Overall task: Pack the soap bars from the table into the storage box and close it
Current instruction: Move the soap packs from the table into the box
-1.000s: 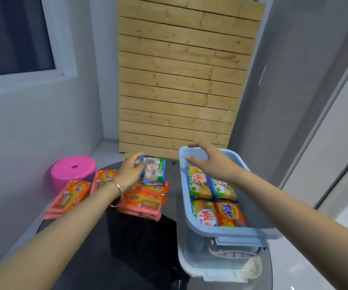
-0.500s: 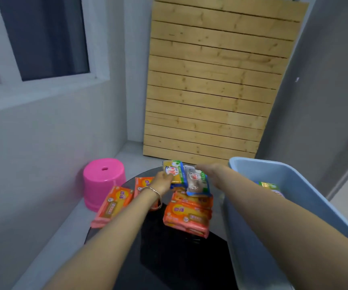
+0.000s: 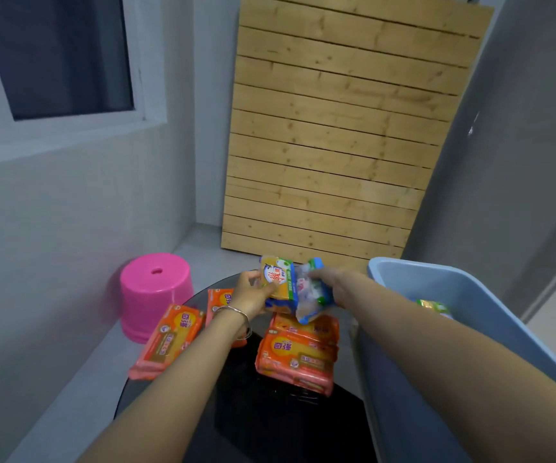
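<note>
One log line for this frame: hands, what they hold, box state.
left hand grips yellow soap pack | right hand grips blue-white soap pack | orange packs on table | storage box open

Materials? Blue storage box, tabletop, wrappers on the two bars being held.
Storage box: light-blue plastic, matte, by its smooth moulded rim. Table: dark and glossy, likely glass; it mirrors faintly. Yellow soap bar in the left hand and blue-edged soap bar in the right hand: shiny printed plastic film, creased, with glare.
</note>
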Tool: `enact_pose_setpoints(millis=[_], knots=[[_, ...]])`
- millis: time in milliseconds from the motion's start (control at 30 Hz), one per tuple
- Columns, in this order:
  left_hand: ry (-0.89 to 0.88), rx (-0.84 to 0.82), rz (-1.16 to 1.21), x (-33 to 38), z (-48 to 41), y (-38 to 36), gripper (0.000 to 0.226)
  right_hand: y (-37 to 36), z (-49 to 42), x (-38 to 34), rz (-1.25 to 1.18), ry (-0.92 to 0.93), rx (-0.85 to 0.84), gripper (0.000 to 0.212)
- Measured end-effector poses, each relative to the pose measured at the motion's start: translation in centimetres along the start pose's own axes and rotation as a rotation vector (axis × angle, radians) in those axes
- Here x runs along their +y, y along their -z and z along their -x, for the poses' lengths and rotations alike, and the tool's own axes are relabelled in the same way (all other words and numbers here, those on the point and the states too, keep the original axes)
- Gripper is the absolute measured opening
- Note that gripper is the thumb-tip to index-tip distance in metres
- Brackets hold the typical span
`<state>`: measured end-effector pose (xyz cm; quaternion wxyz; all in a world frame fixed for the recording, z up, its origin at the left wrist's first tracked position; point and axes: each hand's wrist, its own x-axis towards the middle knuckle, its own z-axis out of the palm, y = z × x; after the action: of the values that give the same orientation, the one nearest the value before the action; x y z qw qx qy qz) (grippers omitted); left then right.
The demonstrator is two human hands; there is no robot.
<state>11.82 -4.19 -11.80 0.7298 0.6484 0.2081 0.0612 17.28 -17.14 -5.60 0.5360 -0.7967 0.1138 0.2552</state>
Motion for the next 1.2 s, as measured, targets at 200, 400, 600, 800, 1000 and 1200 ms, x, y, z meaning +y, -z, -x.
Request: enact_pose_setpoints(millis=[200, 400, 600, 800, 1000, 1200], knots=[[0.026, -0.159, 0.303, 3.0, 3.3, 0.6, 0.058, 1.8, 3.5, -3.6, -0.045, 0.161, -0.077, 0.023], [0.046, -0.062, 0.126, 3.1, 5.4, 0.6, 0.046, 3.2, 4.4, -0.8, 0.017, 0.126, -0.074, 0.03], [0.164, -0.045, 0.154, 0.1, 5.7, 2.9, 0.015, 2.5, 3.1, 0.5, 0.166, -0.035, -0.046, 0.033], [0.174, -0.084, 0.142, -1.1, 4.7, 2.2, 0.039, 0.1, 0.5, 3.0, 0.161, -0.069, 0.051, 0.048], [0.141, -0.107, 0.11, -1.2, 3.6, 1.8, 0.047, -1.2, -0.8, 3.8, 0.126, -0.029, 0.167, 0.048], [0.106, -0.086, 0.109, -1.5, 2.6, 2.2, 0.042, -1.7, -1.8, 4.8, 0.099, -0.107, 0.158, 0.058]])
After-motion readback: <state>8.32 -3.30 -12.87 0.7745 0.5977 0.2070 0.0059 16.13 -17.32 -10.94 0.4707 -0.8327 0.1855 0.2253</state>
